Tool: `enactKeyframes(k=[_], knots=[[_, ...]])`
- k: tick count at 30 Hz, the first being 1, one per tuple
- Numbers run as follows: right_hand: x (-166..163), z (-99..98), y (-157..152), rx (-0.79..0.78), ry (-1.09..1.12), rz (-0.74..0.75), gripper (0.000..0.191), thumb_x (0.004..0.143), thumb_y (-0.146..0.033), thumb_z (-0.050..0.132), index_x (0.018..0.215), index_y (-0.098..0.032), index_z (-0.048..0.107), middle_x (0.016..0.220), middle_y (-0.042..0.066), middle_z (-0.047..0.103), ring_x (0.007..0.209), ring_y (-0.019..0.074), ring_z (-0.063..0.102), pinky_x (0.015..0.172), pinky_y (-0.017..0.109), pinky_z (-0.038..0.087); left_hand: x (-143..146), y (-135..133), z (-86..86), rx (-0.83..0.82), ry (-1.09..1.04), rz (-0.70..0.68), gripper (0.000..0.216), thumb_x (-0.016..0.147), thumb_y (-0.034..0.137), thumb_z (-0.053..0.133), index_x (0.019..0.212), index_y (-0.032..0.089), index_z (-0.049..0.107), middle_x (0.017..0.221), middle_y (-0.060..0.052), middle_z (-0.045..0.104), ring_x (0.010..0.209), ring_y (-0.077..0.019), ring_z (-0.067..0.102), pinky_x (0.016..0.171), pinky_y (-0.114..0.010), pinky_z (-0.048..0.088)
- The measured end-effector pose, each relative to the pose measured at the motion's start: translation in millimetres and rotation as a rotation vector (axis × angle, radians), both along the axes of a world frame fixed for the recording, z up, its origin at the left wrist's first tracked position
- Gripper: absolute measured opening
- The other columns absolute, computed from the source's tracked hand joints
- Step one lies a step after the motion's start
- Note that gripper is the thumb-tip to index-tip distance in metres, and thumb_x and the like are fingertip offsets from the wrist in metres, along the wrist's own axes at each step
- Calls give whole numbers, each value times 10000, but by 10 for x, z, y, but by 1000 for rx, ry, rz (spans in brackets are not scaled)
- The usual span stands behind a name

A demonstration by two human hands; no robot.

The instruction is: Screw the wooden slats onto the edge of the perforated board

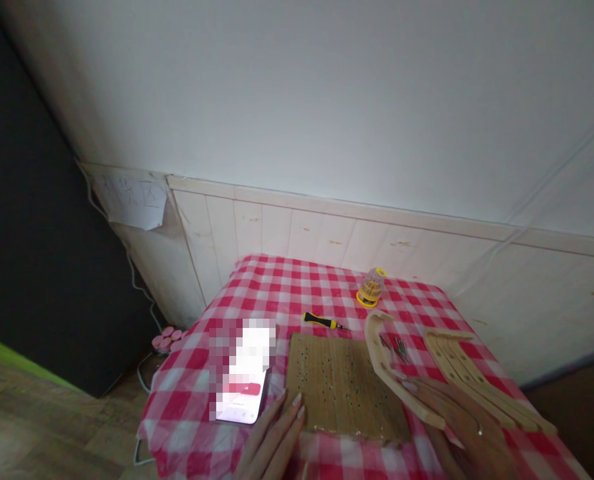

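My right hand is closed around the lower part of a curved wooden piece, whose hooked end points away from me. This piece leans over the right side of a brown board dotted with small holes. Fingers stretched out, my left hand lies at the board's lower left corner, holding nothing that I can see. A lit phone, partly blurred, is just left of that hand. Beyond the board are a yellow-and-black screwdriver and several screws.
More curved wooden pieces lie side by side at the table's right. A clear container of screwdriver bits stands near the back. The checked tablecloth reaches the panelled wall. Pink round objects and a white cable are at the left.
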State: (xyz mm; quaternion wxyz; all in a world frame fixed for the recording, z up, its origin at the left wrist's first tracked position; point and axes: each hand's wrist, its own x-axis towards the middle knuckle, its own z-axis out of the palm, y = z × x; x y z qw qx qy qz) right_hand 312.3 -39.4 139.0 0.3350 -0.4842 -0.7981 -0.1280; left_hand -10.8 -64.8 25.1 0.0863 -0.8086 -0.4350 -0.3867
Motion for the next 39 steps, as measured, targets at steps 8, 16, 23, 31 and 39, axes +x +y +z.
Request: enactKeyframes(k=[8,16,23,31,39], knots=[[-263,207,117,227,-84,123,304,1088,-231,468,1110,-265,769,975,11,880,831,191,852,765,271,692,71,-57,96,-205,-196,121,747,1055,166,486,1715,315,169,1643,-86,537,1497,-221,544,1185,-355,543],[-434,251,85,175,-59,210,397,1079,-178,435,1285,-311,747,1057,5,878,899,194,853,855,276,690,-82,32,62,-108,-94,68,628,1035,200,565,1637,296,410,1545,-104,627,1420,-204,618,1117,-295,584],[-789,209,163,125,-76,392,395,1105,-151,403,1251,-229,761,1052,48,882,953,151,838,867,233,675,-14,73,43,-38,-204,49,415,1038,201,540,1443,271,602,1399,-117,706,1296,-211,691,1050,-322,629],[-1066,188,172,126,-52,365,427,1148,-203,373,1125,-212,799,1031,38,885,943,134,832,884,210,652,54,86,45,-46,-283,86,299,1021,187,531,1312,227,590,1362,-136,655,1286,-193,651,1059,-297,601],[-1263,-5,198,170,-21,318,459,1170,-262,349,1098,-231,802,1072,-13,881,903,134,832,855,204,632,113,187,114,-125,-393,27,635,955,148,570,1561,249,409,1533,-191,553,1449,-297,582,1073,-443,622]])
